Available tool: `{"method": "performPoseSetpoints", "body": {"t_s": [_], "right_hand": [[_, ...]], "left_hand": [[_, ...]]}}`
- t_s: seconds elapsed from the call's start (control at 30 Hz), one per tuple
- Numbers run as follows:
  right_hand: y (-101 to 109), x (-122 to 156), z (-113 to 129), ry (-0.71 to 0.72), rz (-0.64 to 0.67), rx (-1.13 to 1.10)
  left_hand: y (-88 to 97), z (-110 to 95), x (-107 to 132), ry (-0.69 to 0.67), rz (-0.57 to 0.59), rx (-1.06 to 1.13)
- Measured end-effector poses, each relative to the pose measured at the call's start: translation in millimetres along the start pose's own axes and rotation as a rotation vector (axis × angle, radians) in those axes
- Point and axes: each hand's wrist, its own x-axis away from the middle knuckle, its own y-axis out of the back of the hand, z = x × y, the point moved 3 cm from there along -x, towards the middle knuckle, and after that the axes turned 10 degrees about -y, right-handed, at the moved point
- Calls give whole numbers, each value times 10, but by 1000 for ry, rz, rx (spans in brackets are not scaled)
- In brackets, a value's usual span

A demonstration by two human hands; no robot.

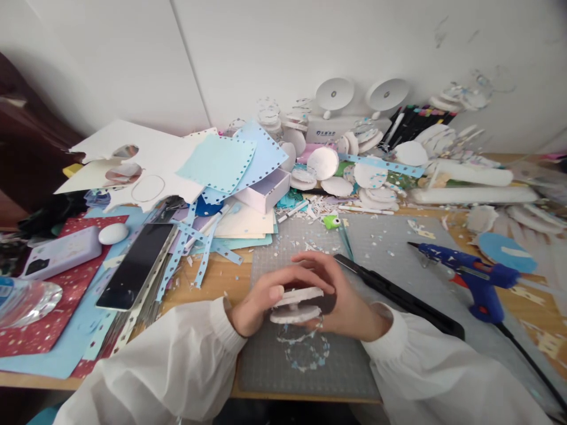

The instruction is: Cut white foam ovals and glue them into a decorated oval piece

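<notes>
My left hand point(270, 289) and my right hand point(348, 301) are both curled round a pair of white paper discs point(296, 314), held one above the other with a gap between them. My left thumb presses on the upper disc's rim. Some of my right fingers are hidden behind the discs. Just below, loops with small pale-blue flecks point(305, 360) show over the grey cutting mat point(266, 366); whether they join the discs I cannot tell. Right of my hands lie a black utility knife point(398, 289) and a blue glue gun point(473, 268) with a cord.
White discs point(323, 163), paper scraps and a pale box point(266, 192) crowd the back. Cut paper sheets point(217, 162) and blue punched strips point(204, 260) lie left, near a phone point(137, 265), a lilac case point(62, 252) and a clear bottle point(31, 301). Tweezers point(346, 242) lie behind my hands.
</notes>
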Motion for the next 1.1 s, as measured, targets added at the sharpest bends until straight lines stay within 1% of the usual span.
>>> {"method": "performPoseSetpoints", "body": {"t_s": [0.2,0.33,0.53,0.63,0.9,1.1], "right_hand": [[-8,6,-10,61,12,15],[-5,12,-1,82,17,81],[10,23,18,179,-14,209],[12,22,17,207,-28,227],[16,21,-7,179,-53,259],[2,19,37,135,-67,220]], "left_hand": [[15,51,-11,-111,47,-8],[13,40,-6,-117,64,-28],[-1,8,8,-118,69,-102],[-9,6,9,-101,63,-105],[-3,41,14,-61,44,-107],[-2,43,20,-45,51,-70]]}}
